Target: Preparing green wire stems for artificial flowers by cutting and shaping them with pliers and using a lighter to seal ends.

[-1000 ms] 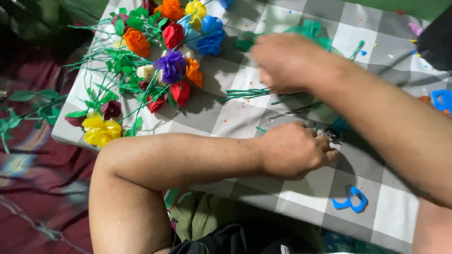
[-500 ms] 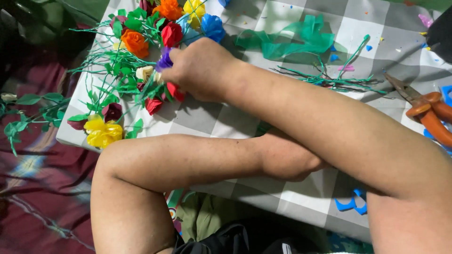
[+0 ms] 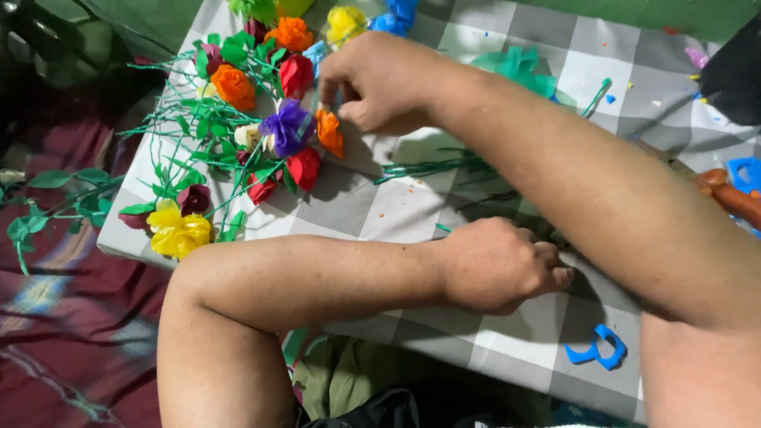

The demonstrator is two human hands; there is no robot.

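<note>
A heap of paper flowers lies at the far left of the grey-and-white checked table (image 3: 412,210). It includes an orange flower (image 3: 235,85), a red flower (image 3: 296,74), a purple flower (image 3: 287,127) and a yellow flower (image 3: 178,232). My right hand (image 3: 380,83) reaches across over this heap, fingers pinched on a thin green stem beside the purple flower. My left hand (image 3: 499,265) rests as a closed fist on the table near the front edge, next to loose green stems (image 3: 444,168). Anything inside the fist is hidden.
Crumpled green paper (image 3: 519,67) lies behind my right forearm. An orange-handled tool (image 3: 733,198) and a blue piece (image 3: 745,170) sit at the right edge, with a blue curl (image 3: 596,350) near the front. Leafy green stems (image 3: 47,202) lie on maroon cloth left of the table.
My right hand swung from the green paper leftward to the flower heap and now pinches there. My left hand stayed near the front edge, fist closed.
</note>
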